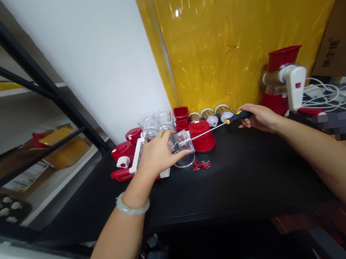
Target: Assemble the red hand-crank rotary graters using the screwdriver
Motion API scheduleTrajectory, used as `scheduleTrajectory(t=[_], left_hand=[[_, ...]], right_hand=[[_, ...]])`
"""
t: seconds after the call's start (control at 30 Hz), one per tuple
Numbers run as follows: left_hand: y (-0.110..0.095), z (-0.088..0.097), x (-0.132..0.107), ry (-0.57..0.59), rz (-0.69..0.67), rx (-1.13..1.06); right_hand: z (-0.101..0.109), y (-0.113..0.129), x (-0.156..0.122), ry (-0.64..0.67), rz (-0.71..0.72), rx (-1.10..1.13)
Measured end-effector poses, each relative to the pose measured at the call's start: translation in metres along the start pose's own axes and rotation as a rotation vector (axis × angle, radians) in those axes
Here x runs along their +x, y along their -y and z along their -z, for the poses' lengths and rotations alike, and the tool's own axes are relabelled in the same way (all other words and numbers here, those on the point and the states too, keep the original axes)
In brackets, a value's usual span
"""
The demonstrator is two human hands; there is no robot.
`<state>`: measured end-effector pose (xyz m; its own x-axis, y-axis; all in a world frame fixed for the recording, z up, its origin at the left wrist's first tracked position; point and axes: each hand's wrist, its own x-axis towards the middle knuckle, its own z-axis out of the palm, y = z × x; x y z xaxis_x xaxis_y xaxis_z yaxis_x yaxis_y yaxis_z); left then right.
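Observation:
My left hand [160, 152] is closed around a clear plastic housing [184, 138], steadying it on its side above the black table. In my right hand [258, 118] is a screwdriver [237, 116] with a black and yellow handle. Its long shaft points left, and the tip reaches the clear housing; the exact contact is too small to make out. Just behind the housing stands a red base [203, 136]. Small red parts and screws [202, 165] lie on the table in front of it. Part of the clear housing is hidden by my left fingers.
Metal grater drums [209, 116] line the back by a yellow plastic curtain [206, 41]. Clear hoppers [156, 121], red bases [123, 153] and white-and-red handles [136, 155] sit left. An assembled rotary grater [283, 82] and white cables [329, 93] are at right.

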<state>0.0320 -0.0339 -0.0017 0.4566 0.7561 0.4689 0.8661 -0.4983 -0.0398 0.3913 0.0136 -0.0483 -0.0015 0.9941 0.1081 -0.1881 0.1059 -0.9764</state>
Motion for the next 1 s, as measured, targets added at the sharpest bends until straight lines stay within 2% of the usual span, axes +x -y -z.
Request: scheduleTrajectory(t=[0.1, 0.23, 0.3, 0.4, 0.53, 0.73, 0.9, 1.0], left_hand=[[-0.0009, 0.0009, -0.0001, 0.004, -0.005, -0.004], [-0.0018, 0.0012, 0.0001, 0.004, 0.005, -0.005], [-0.0018, 0.0009, 0.0002, 0.000, 0.006, -0.006], [-0.0013, 0.0003, 0.0004, -0.007, 0.001, -0.009], [-0.0005, -0.0005, 0.0003, -0.003, 0.004, -0.010], [-0.0005, -0.0010, 0.0000, -0.011, -0.002, -0.002], [-0.0009, 0.0001, 0.0003, -0.007, -0.006, -0.005], [-0.0012, 0.0000, 0.0003, -0.006, -0.003, -0.005]], right_hand=[[-0.0009, -0.0020, -0.0012, 0.019, 0.020, -0.095], [-0.0034, -0.0019, -0.0012, -0.062, 0.041, -0.235], [-0.0054, -0.0008, 0.0001, -0.112, 0.015, -0.216], [-0.0073, 0.0005, 0.0028, -0.184, -0.061, -0.061], [-0.0047, -0.0012, 0.0060, -0.160, -0.037, 0.020], [-0.0019, -0.0045, 0.0044, -0.108, 0.046, -0.103], [-0.0039, -0.0027, -0.0005, -0.135, 0.050, -0.268], [-0.0050, -0.0026, -0.0012, -0.152, 0.046, -0.294]])
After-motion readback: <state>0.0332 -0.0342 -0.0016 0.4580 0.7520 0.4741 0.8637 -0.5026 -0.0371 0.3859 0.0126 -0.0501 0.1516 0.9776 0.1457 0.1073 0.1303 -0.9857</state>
